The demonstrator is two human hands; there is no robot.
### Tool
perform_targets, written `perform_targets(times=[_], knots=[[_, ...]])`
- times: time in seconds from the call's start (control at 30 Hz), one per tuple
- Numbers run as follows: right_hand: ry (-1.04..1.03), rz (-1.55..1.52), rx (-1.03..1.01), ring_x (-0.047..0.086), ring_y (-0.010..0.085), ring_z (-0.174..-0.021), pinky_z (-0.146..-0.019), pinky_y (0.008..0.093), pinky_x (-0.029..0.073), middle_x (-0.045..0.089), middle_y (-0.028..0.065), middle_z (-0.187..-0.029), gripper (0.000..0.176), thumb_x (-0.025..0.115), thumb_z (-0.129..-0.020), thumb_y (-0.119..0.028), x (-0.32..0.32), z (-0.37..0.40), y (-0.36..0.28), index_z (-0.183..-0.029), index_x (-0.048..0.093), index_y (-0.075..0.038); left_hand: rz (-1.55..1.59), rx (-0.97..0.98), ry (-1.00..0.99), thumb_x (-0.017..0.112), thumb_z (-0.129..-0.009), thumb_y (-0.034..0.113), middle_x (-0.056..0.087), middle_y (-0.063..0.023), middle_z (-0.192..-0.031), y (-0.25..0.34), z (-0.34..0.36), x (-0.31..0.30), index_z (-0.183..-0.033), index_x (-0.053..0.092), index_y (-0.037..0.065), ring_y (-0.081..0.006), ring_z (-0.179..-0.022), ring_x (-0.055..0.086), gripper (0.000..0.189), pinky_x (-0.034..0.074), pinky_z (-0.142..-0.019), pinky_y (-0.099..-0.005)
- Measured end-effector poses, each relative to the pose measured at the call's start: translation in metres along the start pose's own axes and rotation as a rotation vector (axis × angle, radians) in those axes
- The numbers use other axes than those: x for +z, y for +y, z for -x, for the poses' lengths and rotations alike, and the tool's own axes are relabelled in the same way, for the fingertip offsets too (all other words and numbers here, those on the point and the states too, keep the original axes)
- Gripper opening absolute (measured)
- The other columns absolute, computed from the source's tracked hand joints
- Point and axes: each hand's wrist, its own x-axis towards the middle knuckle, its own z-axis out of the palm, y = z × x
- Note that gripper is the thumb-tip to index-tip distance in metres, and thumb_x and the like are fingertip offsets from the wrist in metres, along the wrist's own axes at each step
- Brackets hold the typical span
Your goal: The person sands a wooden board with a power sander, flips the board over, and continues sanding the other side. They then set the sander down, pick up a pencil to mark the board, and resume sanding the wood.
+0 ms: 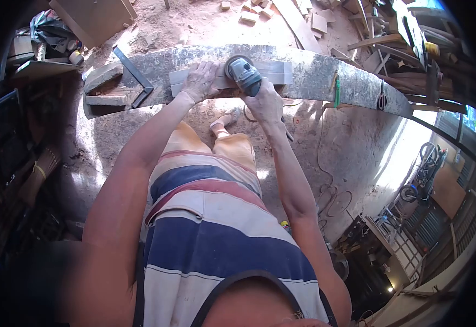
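My right hand (265, 102) is wrapped round the body of a grey-green angle grinder (247, 76). The grinder's round head lies over two pale wood pieces (275, 73) placed side by side on the workbench (167, 59). Whether its disc touches the wood is hidden beneath the tool. To the left, my left hand (200, 82) lies flat with fingers stretched across the same wood pieces.
A metal try square (139, 82) and wood blocks (104, 78) lie on the bench's left end. A green-handled tool (337, 90) sits on the right part. A cord (325, 169) trails over the floor. Wood offcuts (251, 15) are scattered beyond the bench.
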Motion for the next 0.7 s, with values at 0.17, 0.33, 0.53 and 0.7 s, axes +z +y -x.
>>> perform_targets(times=[0.17, 0.33, 0.53, 0.7], knots=[[-0.013, -0.002, 0.148, 0.081, 0.0464, -0.101, -0.089, 0.0562, 0.065, 0.079, 0.0246, -0.114, 0.063, 0.091, -0.09, -0.048, -0.023, -0.006, 0.028, -0.124, 0.065, -0.002, -0.043, 0.016, -0.007, 0.096, -0.073, 0.048, 0.067, -0.0108, -0.139, -0.001, 0.002, -0.001, -0.156, 0.053, 0.009, -0.0272, -0.132, 0.066, 0.102, 0.049, -0.113, -0.0448], [0.117, 0.01, 0.324, 0.081, 0.0488, -0.103, -0.092, 0.0572, 0.062, 0.082, 0.0287, -0.109, 0.066, 0.09, -0.086, -0.05, -0.041, 0.005, 0.047, -0.123, 0.069, 0.001, -0.002, -0.001, -0.081, 0.097, -0.071, 0.052, 0.065, -0.0122, -0.144, -0.002, -0.001, 0.003, -0.159, 0.051, 0.008, -0.0286, -0.141, 0.061, 0.109, 0.045, -0.122, -0.0483], [0.152, -0.052, 0.352, 0.08, 0.0509, -0.104, -0.093, 0.0581, 0.061, 0.082, 0.0303, -0.107, 0.067, 0.088, -0.086, -0.052, -0.025, 0.027, 0.033, -0.121, 0.069, 0.001, -0.048, -0.073, -0.027, 0.097, -0.074, 0.067, 0.047, -0.0204, -0.171, -0.011, 0.023, -0.028, -0.174, 0.037, 0.006, -0.0378, -0.17, 0.035, 0.132, 0.012, -0.144, -0.0662], [0.125, -0.104, 0.277, 0.079, 0.0516, -0.104, -0.092, 0.0603, 0.061, 0.08, 0.0284, -0.111, 0.063, 0.086, -0.09, -0.047, -0.011, 0.035, 0.013, -0.126, 0.067, 0.0, 0.278, -0.409, 0.09, 0.101, -0.072, 0.066, 0.043, -0.025, -0.174, -0.038, 0.069, -0.038, -0.176, 0.031, 0.002, -0.0438, -0.167, 0.038, 0.141, 0.03, -0.14, -0.058]])
